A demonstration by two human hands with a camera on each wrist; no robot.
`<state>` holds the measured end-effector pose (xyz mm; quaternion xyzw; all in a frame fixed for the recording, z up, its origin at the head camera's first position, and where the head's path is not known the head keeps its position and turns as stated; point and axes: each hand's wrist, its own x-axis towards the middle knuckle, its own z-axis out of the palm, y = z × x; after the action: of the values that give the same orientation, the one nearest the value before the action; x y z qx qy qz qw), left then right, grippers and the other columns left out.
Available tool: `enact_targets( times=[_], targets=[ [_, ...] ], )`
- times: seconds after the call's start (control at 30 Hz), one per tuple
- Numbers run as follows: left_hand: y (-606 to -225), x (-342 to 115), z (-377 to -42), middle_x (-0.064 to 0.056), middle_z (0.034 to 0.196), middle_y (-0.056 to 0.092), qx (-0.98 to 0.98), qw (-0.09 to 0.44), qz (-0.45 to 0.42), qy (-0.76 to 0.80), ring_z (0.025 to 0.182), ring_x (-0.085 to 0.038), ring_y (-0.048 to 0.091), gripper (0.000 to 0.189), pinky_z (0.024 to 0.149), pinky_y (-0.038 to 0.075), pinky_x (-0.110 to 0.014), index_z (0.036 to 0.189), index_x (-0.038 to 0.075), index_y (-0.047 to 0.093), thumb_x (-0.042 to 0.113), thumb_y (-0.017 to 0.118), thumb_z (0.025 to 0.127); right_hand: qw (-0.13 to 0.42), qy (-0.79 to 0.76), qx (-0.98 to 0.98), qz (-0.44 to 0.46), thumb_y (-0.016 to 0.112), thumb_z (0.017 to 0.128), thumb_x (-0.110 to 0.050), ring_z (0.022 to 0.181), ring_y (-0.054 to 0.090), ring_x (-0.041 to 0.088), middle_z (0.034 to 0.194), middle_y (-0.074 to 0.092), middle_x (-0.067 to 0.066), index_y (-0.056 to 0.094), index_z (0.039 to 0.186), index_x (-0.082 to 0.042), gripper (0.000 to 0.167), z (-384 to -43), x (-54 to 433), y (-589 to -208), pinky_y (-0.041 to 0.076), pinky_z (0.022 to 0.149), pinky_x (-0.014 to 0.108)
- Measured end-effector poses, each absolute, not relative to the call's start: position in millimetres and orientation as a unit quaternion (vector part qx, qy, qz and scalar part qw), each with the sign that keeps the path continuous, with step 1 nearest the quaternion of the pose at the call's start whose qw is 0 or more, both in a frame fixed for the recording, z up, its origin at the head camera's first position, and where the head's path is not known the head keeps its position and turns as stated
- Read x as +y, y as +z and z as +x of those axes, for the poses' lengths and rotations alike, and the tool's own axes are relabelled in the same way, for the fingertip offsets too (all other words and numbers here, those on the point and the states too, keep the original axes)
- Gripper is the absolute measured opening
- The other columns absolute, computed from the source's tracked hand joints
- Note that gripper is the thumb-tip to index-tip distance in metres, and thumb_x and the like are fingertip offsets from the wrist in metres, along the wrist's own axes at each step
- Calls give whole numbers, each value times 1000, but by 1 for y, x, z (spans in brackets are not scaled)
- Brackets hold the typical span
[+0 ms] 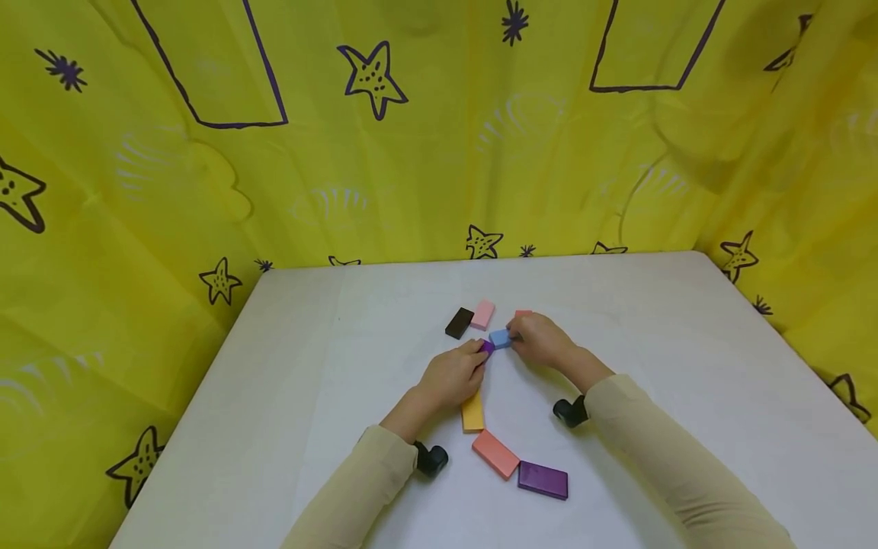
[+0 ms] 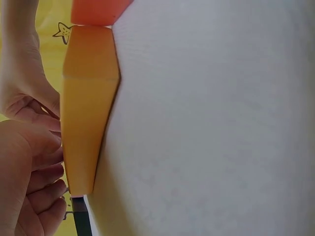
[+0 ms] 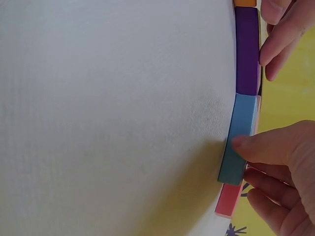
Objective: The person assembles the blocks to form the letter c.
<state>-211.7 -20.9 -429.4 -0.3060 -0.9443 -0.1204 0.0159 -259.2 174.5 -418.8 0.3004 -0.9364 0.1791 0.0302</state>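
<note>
My left hand (image 1: 451,375) holds a purple block (image 1: 487,347) at its far end, fingers curled at its edges. My right hand (image 1: 542,340) pinches a light blue block (image 1: 499,338), the thumb on its near side in the right wrist view. The blue block's end meets the purple block (image 3: 247,51). A yellow block (image 1: 472,414), partly under my left hand, continues the curved row toward me. After it come a coral block (image 1: 496,454) and another purple block (image 1: 543,479). All these blocks lie flat on the white table (image 1: 329,427).
Beyond my hands lie a black block (image 1: 459,323) and a pink block (image 1: 483,315). Another coral block (image 1: 523,313) is mostly hidden behind my right hand. A yellow patterned cloth (image 1: 425,175) hangs around the table's far and side edges.
</note>
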Motion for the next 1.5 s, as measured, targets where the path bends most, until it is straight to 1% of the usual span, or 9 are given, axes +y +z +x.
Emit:
enact_targets(
  times=[0.2, 0.4, 0.7, 0.9, 1.1, 1.23, 1.33, 1.43, 1.5],
  targets=[
    [-427, -21, -212, -7, 133, 49, -944, 23, -309, -114, 123, -17, 43, 36, 96, 38, -31, 127, 7, 56, 22, 48, 95, 26, 185, -936, 299, 67, 75, 4, 92, 62, 30, 97, 66, 16, 70, 84, 4, 9, -260, 176, -418, 49, 81, 41],
    [-430, -22, -208, -7, 135, 48, -942, 14, -312, -124, 123, -18, 44, 40, 96, 39, -32, 132, 6, 51, 23, 47, 96, -10, 228, -935, 271, 74, 76, -7, 96, 59, 30, 105, 64, 17, 66, 103, 7, 31, -259, 175, -415, 47, 86, 41],
    [-428, -33, -196, -7, 138, 44, -938, -11, -319, -132, 126, -18, 40, 44, 98, 36, -33, 136, 5, 45, 25, 45, 96, -10, 237, -936, 259, 65, 86, -20, 107, 55, 33, 109, 63, 18, 62, 110, 7, 37, -268, 168, -413, 40, 94, 44],
    [-424, -36, -185, -7, 138, 44, -932, -15, -341, -120, 127, -17, 39, 44, 99, 36, -31, 134, 3, 47, 27, 45, 97, -6, 230, -938, 258, 58, 90, -21, 113, 51, 35, 116, 59, 18, 59, 117, 5, 37, -272, 162, -420, 36, 97, 46],
    [-419, -31, -160, -5, 137, 45, -904, -18, -416, -102, 126, -12, 39, 43, 97, 37, -26, 133, 5, 49, 28, 46, 96, 16, 212, -937, 278, 57, 91, -18, 111, 53, 32, 111, 62, 15, 63, 108, 0, 26, -277, 154, -423, 37, 97, 44],
    [-416, -22, -141, -3, 137, 45, -877, -51, -464, -108, 126, -8, 37, 43, 97, 35, -22, 134, 7, 49, 30, 44, 97, 16, 205, -934, 293, 57, 91, -17, 89, 58, 25, 90, 63, 7, 63, 93, -3, 15, -280, 149, -422, 44, 88, 41],
    [-414, -16, -128, 0, 136, 46, -860, -64, -495, -104, 126, -4, 36, 43, 98, 33, -19, 133, 8, 50, 31, 43, 97, 14, 191, -932, 307, 56, 91, -15, 75, 53, 20, 81, 59, 3, 61, 85, -5, 12, -283, 147, -420, 46, 81, 39],
    [-412, -11, -118, 2, 136, 46, -848, -66, -519, -86, 126, -2, 35, 42, 96, 32, -16, 133, 11, 51, 32, 44, 97, 13, 173, -932, 318, 55, 90, -14, 74, 53, 19, 85, 61, 4, 62, 87, -4, 13, -286, 147, -420, 46, 83, 39],
    [-411, -8, -112, 3, 137, 45, -842, -63, -532, -70, 126, -2, 34, 42, 97, 31, -15, 133, 12, 51, 33, 44, 97, 13, 164, -933, 320, 55, 90, -14, 78, 55, 19, 89, 62, 5, 64, 91, -3, 14, -288, 146, -421, 46, 85, 39]
  ],
)
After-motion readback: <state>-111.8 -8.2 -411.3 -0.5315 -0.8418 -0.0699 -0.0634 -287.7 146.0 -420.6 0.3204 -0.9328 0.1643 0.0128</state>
